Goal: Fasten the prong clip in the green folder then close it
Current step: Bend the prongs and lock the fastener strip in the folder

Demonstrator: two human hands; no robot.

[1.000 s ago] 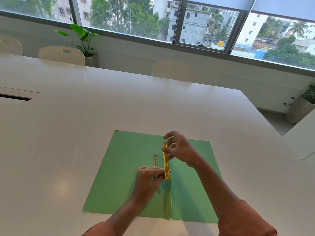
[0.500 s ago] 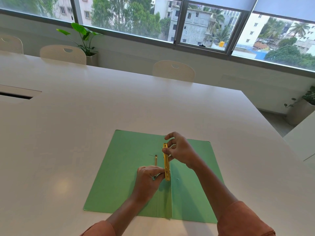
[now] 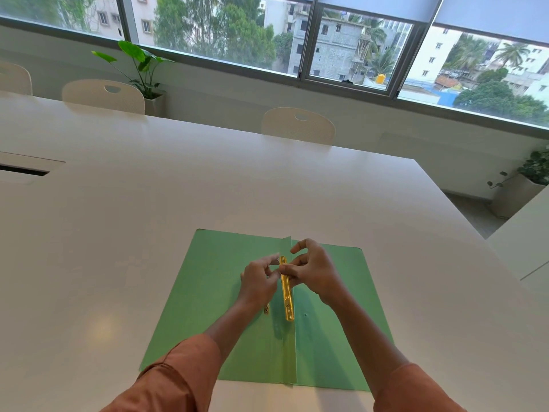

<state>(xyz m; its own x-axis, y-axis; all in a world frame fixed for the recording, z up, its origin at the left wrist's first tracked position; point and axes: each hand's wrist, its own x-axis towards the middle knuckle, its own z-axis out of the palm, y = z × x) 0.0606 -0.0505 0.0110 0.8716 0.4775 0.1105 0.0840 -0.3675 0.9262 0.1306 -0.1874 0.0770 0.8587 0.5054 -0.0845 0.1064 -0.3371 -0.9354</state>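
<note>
Daylight from a wide window falls across a broad white desk (image 3: 208, 188), where both hands meet over an open folder. Right hand (image 3: 315, 272) has its grip pinched on the far end of a long gold metal clip bar (image 3: 287, 292), thumb and curled fingers closed around it, index finger lifted free. Left hand (image 3: 258, 281) presses in from nine o'clock of that bar, fingertips bunched at its top end; whether they hold a prong or only steady the bar I cannot tell. The bar runs along the centre crease, its near end pointing to six o'clock and apparently raised a little off the card. A small gold prong piece (image 3: 266, 309) shows just below the left hand, at about eight o'clock from the bar's near end. Beneath all this lies the flat green card folder (image 3: 335, 346), spread wide open on the desk, both covers down. By my judgement the fastening is mid-way: the bar is in place over the spine but not yet locked down, and the closing of the folder is wholly left to do.
</note>
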